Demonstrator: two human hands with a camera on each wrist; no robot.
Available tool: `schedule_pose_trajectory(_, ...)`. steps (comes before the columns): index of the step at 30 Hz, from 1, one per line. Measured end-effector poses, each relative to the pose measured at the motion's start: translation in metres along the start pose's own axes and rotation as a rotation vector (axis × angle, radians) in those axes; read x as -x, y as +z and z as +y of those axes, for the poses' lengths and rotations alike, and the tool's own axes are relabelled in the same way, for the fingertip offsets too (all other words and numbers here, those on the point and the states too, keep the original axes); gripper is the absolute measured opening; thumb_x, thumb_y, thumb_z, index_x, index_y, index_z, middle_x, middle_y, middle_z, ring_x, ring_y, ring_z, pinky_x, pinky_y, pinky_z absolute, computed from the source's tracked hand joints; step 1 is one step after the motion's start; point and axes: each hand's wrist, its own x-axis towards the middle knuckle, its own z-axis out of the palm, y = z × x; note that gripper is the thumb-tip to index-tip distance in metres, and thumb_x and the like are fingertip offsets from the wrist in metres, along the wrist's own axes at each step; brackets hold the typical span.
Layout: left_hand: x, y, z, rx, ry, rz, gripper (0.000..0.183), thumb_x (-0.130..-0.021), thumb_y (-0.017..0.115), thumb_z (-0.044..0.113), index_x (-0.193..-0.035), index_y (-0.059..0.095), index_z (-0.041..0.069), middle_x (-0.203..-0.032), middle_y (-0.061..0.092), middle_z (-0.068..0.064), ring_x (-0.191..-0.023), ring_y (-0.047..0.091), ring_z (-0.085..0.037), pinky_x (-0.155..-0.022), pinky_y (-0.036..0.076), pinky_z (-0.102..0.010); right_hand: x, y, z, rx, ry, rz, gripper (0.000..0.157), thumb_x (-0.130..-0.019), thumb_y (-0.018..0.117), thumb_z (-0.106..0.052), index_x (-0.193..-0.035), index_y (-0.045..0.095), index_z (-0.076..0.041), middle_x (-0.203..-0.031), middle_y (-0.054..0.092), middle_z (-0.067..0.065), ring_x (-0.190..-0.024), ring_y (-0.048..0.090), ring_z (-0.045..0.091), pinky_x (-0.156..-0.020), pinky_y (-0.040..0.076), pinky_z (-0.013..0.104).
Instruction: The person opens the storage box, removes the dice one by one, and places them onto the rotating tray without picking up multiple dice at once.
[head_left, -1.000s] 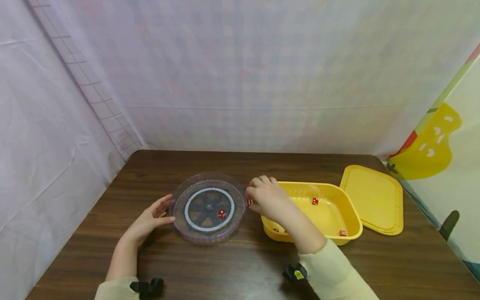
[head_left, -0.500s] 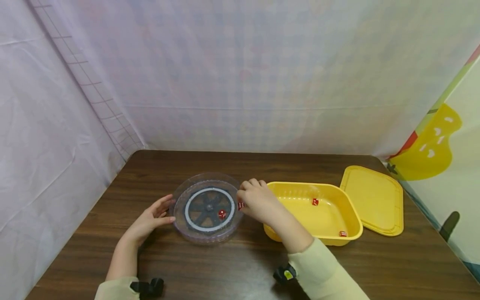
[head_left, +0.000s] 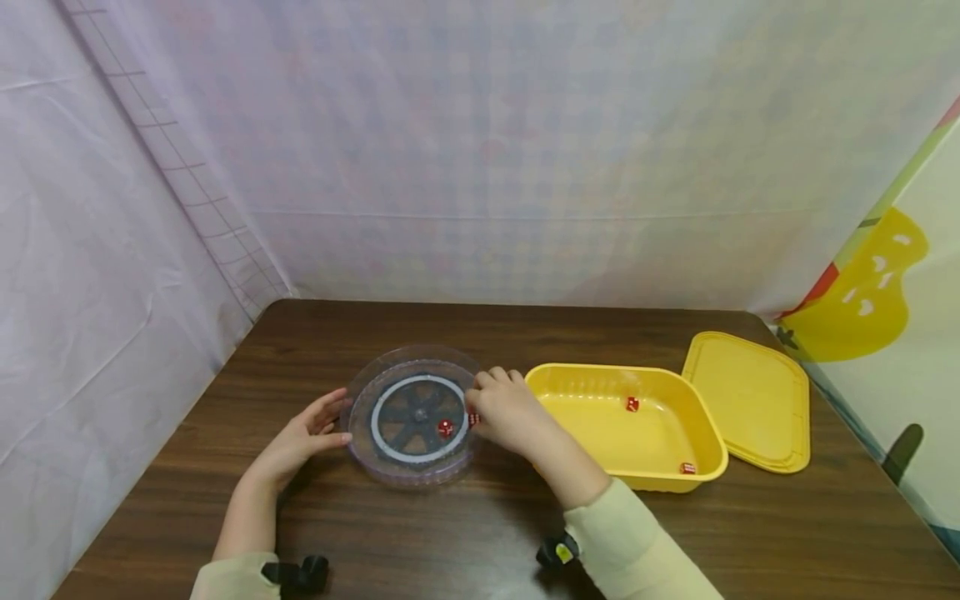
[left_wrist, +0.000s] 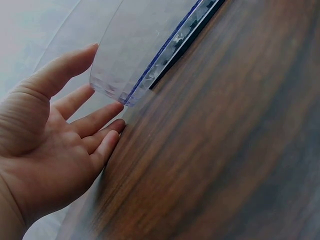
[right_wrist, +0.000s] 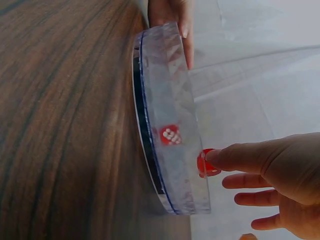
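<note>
A round clear plastic dish (head_left: 408,476) with a dark spoked base and a white ring stands on the table, one red die (head_left: 446,428) inside it. My left hand (head_left: 303,429) is at the dish's left side, thumb and fingers spread; in the left wrist view the fingertips are right at its clear wall. Between thumb and fingers, my right hand (head_left: 510,410) pinches another red die (right_wrist: 206,164) at the dish's right rim. The right wrist view has this die level with the top of the wall, the other die (right_wrist: 170,135) showing through the plastic.
A yellow rectangular tub (head_left: 600,429) stands to the right of the dish, with red dice (head_left: 632,404) on its floor. Its yellow lid (head_left: 750,404) lies flat behind it to the right. White cloth (head_left: 480,167) hangs beyond the brown wooden table (head_left: 360,550).
My right hand has moved left, from the tub's left edge to the dish's right rim, with the die pinched in it. The left hand has stayed at the dish.
</note>
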Motion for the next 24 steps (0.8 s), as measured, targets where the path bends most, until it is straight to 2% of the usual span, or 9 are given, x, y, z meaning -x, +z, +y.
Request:
schedule_pose_trajectory(9,0.000,0.000,0.000,0.003,0.000,0.001,0.075,-0.086,0.067,0.000,-0.147,0.024,-0.004,-0.148,0.027,-0.030,-0.139,0.019,-0.038,-0.112,0.010,-0.054,-0.001,0.009,-0.003,-0.011,0.030,-0.053,0.018,-0.073,0.082,-0.027,-0.081,0.068,-0.018,-0.093,0.059,0.001,-0.092,0.050,0.024,-0.082,0.040,0.043)
schedule_pose_trajectory(13,0.000,0.000,-0.001,0.003,-0.001,0.001,0.075,-0.086,0.067,0.000,-0.147,0.024,-0.004,-0.148,0.027,-0.030,-0.139,0.019,-0.039,-0.112,0.010,-0.054,-0.001,0.012,-0.004,-0.001,0.036,-0.055,0.018,-0.073,0.082,-0.028,-0.080,0.067,-0.018,-0.091,0.058,0.001,-0.091,0.050,0.024,-0.081,0.040,0.042)
schedule_pose_trajectory(24,0.000,0.000,-0.001,0.005,0.001,-0.004,0.076,-0.085,0.068,0.001,-0.147,0.024,-0.004,-0.148,0.027,-0.030,-0.139,0.018,-0.039,-0.112,0.009,-0.055,0.000,0.009,-0.004,-0.044,0.054,-0.065,0.021,-0.076,0.079,-0.026,-0.092,0.071,-0.016,-0.096,0.058,0.002,-0.096,0.051,0.026,-0.085,0.039,0.045)
